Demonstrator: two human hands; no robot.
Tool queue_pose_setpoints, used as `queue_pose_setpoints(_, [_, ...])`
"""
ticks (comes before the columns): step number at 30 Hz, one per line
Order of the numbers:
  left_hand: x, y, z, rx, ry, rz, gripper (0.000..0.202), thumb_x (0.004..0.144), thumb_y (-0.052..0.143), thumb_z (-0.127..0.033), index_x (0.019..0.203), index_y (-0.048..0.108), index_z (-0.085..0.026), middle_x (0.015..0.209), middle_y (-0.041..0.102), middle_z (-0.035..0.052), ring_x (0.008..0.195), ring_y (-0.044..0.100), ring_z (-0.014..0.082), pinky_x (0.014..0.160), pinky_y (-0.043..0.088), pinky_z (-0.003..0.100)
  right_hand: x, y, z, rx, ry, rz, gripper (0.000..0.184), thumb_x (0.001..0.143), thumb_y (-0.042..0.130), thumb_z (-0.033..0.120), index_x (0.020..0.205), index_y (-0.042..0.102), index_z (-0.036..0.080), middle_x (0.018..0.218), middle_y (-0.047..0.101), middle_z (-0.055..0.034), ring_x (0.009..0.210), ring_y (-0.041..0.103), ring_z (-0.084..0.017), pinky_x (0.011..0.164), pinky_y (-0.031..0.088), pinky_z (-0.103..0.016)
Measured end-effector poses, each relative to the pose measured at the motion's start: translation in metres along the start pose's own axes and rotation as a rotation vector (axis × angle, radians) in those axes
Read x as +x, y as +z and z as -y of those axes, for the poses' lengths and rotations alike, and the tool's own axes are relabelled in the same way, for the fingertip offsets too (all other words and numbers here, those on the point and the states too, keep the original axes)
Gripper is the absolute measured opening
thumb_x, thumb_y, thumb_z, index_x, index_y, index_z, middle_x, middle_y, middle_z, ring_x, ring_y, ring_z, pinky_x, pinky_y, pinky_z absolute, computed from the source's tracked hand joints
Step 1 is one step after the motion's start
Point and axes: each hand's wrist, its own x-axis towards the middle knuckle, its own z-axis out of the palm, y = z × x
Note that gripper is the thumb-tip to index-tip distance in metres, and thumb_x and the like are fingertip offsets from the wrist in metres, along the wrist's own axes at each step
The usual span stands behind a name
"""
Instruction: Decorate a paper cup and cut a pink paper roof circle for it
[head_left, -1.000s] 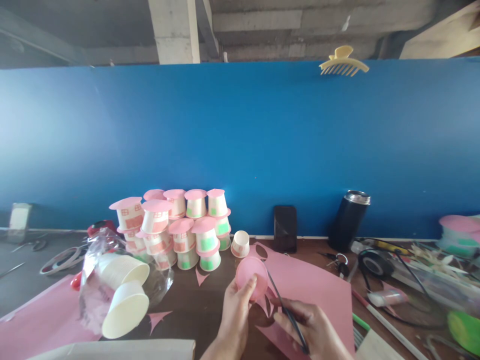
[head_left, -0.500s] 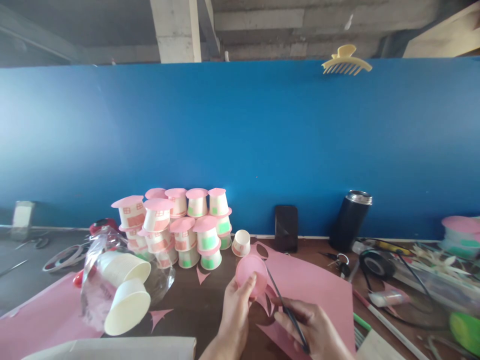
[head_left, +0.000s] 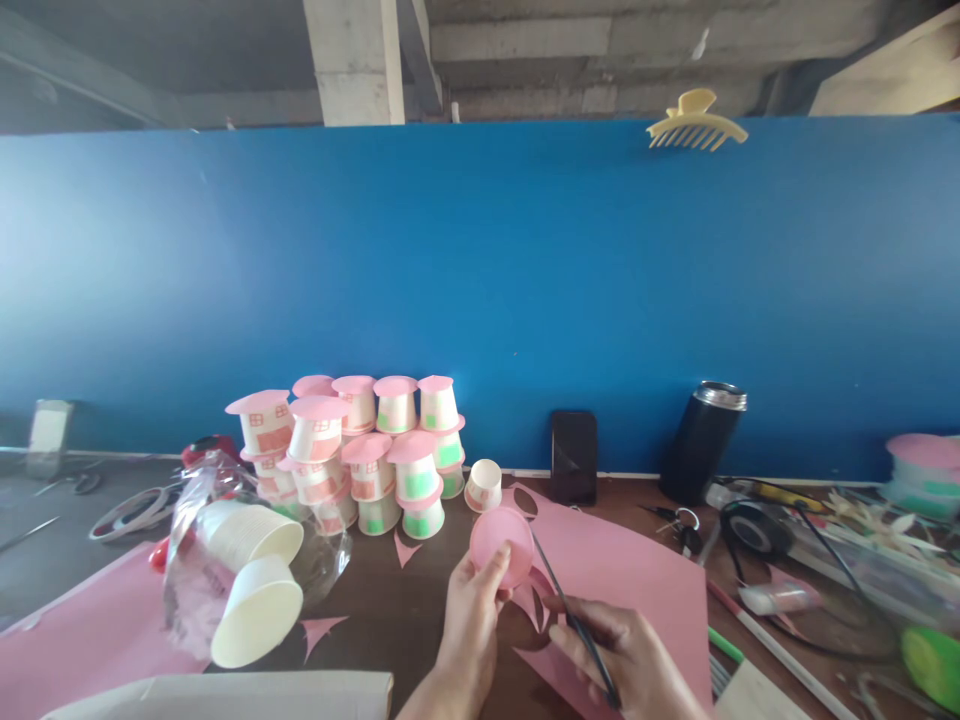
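My left hand (head_left: 474, 610) pinches a round pink paper disc (head_left: 501, 548) between thumb and fingers, its face towards me. My right hand (head_left: 611, 655) is closed round a pair of scissors (head_left: 570, 605), seen edge-on, with the long thin blades pointing up and left. Their tips lie at the right edge of the disc; whether they touch it I cannot tell. Under both hands lies a pink paper sheet (head_left: 645, 570) with cut-outs along its left side. A small white paper cup (head_left: 484, 485) stands just behind the disc.
To the left are stacked paper cups with pink paper tops (head_left: 367, 465) and a plastic bag (head_left: 187, 590) of white cups. A black phone (head_left: 574, 458) and a dark flask (head_left: 701, 445) stand against the blue partition (head_left: 510, 270). Cables and craft materials clutter the right.
The view has shifted very slightly. My left hand and the disc have moved a hair up and left; my right hand holds the scissors in the same place.
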Motion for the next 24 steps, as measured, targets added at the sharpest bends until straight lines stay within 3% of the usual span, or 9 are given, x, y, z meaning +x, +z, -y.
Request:
queue_pose_setpoints(10, [0.001,0.001,0.0,-0.022,0.001,-0.021,0.031,0.07,0.076,-0.041,0.079,0.067,-0.012,0.062,0.058,-0.0005,0.052,0.045,0.0075,0.052,0.035,0.019,0.001,0.002,-0.002,0.027,0.004,-0.022,0.042,0.062,0.076,0.055,0.079,0.075,0.016,0.055,0.055,0.0017,0.045,0.035,-0.007,0.042,0.028,-0.02])
queue_pose_setpoints(16, [0.001,0.002,-0.002,-0.064,-0.01,-0.029,0.03,0.07,0.076,-0.039,0.076,0.066,-0.012,0.058,0.055,-0.0026,0.05,0.043,0.0062,0.051,0.034,0.018,0.001,0.001,-0.001,0.011,0.021,-0.014,0.042,0.065,0.075,0.052,0.086,0.076,0.015,0.059,0.059,0.0,0.046,0.034,-0.008,0.043,0.029,-0.02])
queue_pose_setpoints(24, [-0.008,0.01,-0.006,-0.184,-0.062,-0.03,0.033,0.071,0.076,-0.039,0.087,0.063,-0.013,0.074,0.062,0.0021,0.061,0.053,0.0089,0.055,0.04,0.019,0.002,-0.001,-0.003,-0.013,-0.038,0.066,0.038,0.07,0.071,0.052,0.084,0.075,0.017,0.058,0.048,0.0029,0.052,0.035,-0.01,0.044,0.029,-0.02])
